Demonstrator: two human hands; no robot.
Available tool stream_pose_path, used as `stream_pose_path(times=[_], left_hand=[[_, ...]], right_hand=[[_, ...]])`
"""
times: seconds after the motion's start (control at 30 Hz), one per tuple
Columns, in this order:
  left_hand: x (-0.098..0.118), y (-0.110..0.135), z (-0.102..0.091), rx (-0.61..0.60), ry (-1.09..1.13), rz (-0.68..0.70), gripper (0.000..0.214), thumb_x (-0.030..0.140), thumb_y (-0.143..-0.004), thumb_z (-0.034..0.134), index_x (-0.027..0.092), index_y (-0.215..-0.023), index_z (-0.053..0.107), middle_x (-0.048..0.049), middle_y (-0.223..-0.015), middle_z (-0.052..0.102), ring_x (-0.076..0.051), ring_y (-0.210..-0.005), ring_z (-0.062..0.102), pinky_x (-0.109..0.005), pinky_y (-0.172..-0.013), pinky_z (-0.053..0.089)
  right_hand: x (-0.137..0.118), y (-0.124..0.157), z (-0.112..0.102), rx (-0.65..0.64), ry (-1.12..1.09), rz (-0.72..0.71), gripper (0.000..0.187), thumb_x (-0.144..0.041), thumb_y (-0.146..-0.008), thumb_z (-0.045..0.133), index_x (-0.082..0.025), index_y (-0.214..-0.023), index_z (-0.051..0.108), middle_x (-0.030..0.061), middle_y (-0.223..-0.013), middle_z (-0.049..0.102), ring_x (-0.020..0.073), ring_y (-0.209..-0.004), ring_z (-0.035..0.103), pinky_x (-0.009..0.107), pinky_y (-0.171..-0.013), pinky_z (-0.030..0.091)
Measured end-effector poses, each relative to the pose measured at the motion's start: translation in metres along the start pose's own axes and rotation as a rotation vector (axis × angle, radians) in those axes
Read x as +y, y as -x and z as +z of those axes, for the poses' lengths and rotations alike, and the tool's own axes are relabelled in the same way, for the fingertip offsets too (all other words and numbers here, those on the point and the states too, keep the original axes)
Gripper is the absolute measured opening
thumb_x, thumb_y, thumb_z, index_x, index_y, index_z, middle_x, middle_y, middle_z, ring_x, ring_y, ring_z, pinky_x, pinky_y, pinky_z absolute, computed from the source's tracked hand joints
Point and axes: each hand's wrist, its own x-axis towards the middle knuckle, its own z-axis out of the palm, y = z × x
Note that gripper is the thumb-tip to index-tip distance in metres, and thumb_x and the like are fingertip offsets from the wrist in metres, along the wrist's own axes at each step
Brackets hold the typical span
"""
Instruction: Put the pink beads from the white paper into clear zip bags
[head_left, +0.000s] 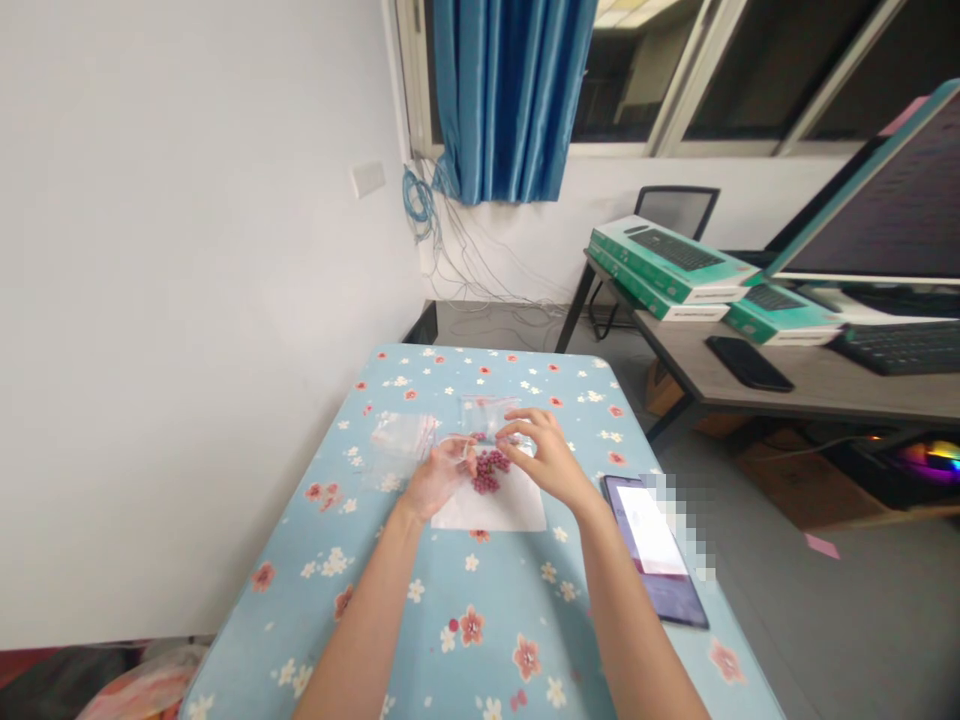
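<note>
A flat clear plastic bag is laid on a pale-blue floral cloth, left of the left hand, which is held half-cupped. A cluster of small dark-pink beads is seen between both hands, above a white paper sheet. The right hand is curved beside a clear zip bag; whether either hand pinches anything cannot be told. A dark smartphone is placed further right.

An office is probably shown, since a monitor, a keyboard and boxed keyboards are seen on a desk at two o'clock.
</note>
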Motion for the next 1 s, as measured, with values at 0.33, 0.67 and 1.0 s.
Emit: stream_pose_path(times=[0.33, 0.67, 1.0], left_hand=[[0.001, 0.0, 0.0, 0.037, -0.039, 0.003, 0.071, 0.077, -0.052, 0.065, 0.016, -0.09, 0.064, -0.002, -0.069, 0.05, -0.015, -0.067, 0.047, -0.031, -0.066, 0.039], [-0.002, 0.0, -0.005, -0.001, -0.011, 0.01, 0.067, 0.075, -0.057, 0.063, 0.017, -0.091, 0.064, -0.003, -0.073, 0.052, -0.015, -0.067, 0.048, -0.031, -0.067, 0.039], [-0.002, 0.0, -0.005, -0.008, 0.022, 0.02, 0.065, 0.072, -0.059, 0.064, 0.017, -0.092, 0.066, -0.0047, -0.077, 0.057, -0.015, -0.069, 0.052, -0.031, -0.068, 0.042]], right_hand=[[0.006, 0.008, 0.018, -0.421, 0.259, 0.096, 0.011, -0.019, -0.07, 0.066, -0.026, -0.077, 0.071, 0.0025, -0.087, 0.07, 0.0235, -0.091, 0.06, 0.032, -0.077, 0.037], [0.005, 0.008, 0.027, -0.391, 0.286, 0.108, 0.006, -0.02, -0.072, 0.063, -0.023, -0.07, 0.068, 0.0031, -0.08, 0.071, 0.0209, -0.081, 0.062, 0.03, -0.074, 0.037], [0.004, 0.001, 0.01, -0.107, -0.027, 0.011, 0.014, -0.028, -0.084, 0.054, -0.019, -0.077, 0.063, 0.0021, -0.077, 0.065, 0.0158, -0.074, 0.057, 0.028, -0.073, 0.039]])
